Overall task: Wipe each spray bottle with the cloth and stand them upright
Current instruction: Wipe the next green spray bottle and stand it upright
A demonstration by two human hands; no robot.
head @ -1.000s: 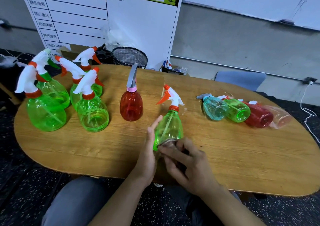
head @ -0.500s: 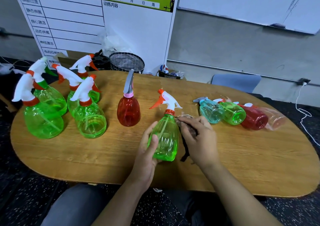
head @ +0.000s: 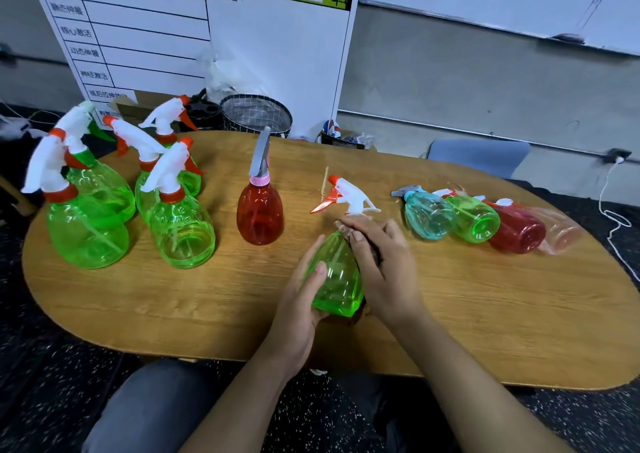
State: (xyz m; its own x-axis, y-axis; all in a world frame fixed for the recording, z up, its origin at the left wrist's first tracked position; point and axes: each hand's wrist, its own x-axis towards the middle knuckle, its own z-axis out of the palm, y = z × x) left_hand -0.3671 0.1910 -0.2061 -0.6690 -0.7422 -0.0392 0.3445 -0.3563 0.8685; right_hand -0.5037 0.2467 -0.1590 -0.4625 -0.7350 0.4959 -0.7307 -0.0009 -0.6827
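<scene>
A small green spray bottle (head: 337,279) with a white and orange trigger head stands near the table's front middle. My left hand (head: 301,300) grips its left side. My right hand (head: 381,262) presses a dark cloth (head: 346,229) against the bottle's neck and right side; most of the cloth is hidden under the fingers. A red bottle (head: 259,213) with a grey head stands upright just to the left. Several green bottles (head: 180,230) stand at the far left. Teal (head: 427,215), green (head: 476,218), red (head: 517,230) and pale pink (head: 561,232) bottles lie on their sides at the right.
The oval wooden table (head: 485,314) has bare surface in front of the lying bottles. A wire basket (head: 256,116) and a white planning board (head: 214,36) stand behind the table. A blue chair back (head: 478,156) shows at the far right edge.
My right hand with the cloth has slid from the bottle's base up to its neck and onto its right side. The left hand keeps holding the bottle, which now stands more upright.
</scene>
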